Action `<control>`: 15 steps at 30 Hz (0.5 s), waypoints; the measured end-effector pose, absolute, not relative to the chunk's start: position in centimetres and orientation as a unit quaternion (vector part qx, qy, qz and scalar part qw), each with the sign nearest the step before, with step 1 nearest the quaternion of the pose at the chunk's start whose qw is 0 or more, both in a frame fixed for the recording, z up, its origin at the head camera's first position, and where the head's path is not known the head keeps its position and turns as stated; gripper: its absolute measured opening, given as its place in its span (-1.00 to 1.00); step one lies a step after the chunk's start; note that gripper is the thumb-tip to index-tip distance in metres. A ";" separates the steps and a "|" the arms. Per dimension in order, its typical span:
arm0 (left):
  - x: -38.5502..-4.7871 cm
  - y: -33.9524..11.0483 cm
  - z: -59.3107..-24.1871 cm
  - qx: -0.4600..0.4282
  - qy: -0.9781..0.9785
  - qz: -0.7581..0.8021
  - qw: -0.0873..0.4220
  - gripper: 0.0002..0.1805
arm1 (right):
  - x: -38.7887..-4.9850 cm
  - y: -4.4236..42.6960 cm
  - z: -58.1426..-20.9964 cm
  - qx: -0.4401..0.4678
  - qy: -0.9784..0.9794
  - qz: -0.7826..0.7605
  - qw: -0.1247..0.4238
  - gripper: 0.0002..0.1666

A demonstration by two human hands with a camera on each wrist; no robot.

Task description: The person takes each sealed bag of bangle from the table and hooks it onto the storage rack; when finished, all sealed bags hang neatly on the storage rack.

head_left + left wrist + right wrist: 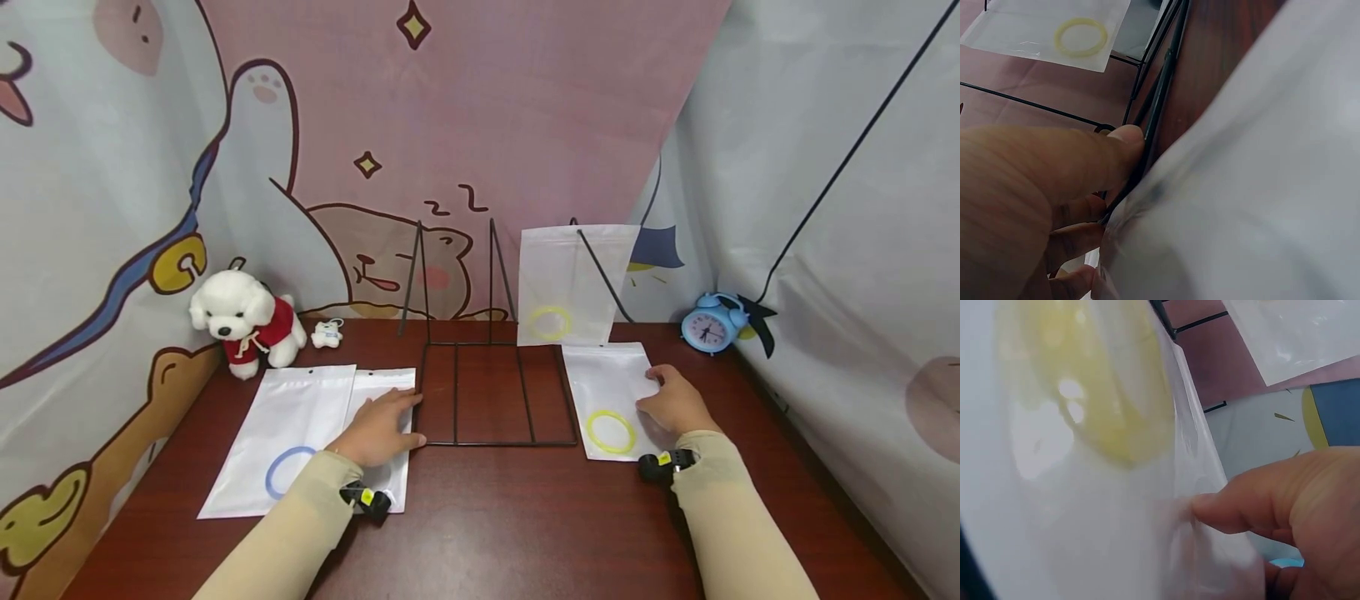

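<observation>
A black wire rack (495, 444) lies on the brown table. My left hand (382, 429) touches its left side with thumb and forefinger spread; in the left wrist view, the thumb of that hand (1035, 194) lies on the wire (1163, 84). Beneath the hand is a white pouch (393, 492), partly overlapped by a pouch with a blue ring (300, 400). At the rack's right, my right hand (678, 404) pinches the right edge of a clear-fronted pouch (600, 379) with a yellow ring (611, 432). The right wrist view shows the thumb of that hand (1310, 519) on the pouch (1104, 519).
Another pouch with a yellow ring (562, 267) hangs upright at the rack's back right. A white plush dog (240, 312) and a small white figure (327, 334) stand at the back left, a blue alarm clock (708, 327) at the back right. Printed cloth encloses the table.
</observation>
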State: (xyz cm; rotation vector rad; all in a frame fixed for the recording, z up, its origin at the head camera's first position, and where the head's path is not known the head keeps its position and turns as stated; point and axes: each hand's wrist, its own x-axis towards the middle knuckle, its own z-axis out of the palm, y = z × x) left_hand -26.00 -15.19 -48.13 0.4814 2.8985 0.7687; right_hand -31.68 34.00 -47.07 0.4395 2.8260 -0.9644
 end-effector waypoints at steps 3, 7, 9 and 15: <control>-26.0 -15.1 -48.1 0.157 0.953 0.254 0.052 -0.22 | -31.6 34.1 -47.2 0.137 0.932 -0.332 0.054 -0.34; -26.0 -15.1 -48.1 0.157 0.953 0.253 0.053 -0.22 | -31.5 34.3 -46.9 0.131 0.922 -0.361 0.050 -0.42; -26.0 -15.1 -48.1 0.158 0.953 0.253 0.052 -0.22 | -31.6 34.5 -46.9 0.123 0.917 -0.375 0.049 -0.41; -25.9 -15.1 -48.1 0.156 0.953 0.255 0.057 -0.22 | -31.8 34.5 -46.5 0.110 0.903 -0.412 0.060 -0.21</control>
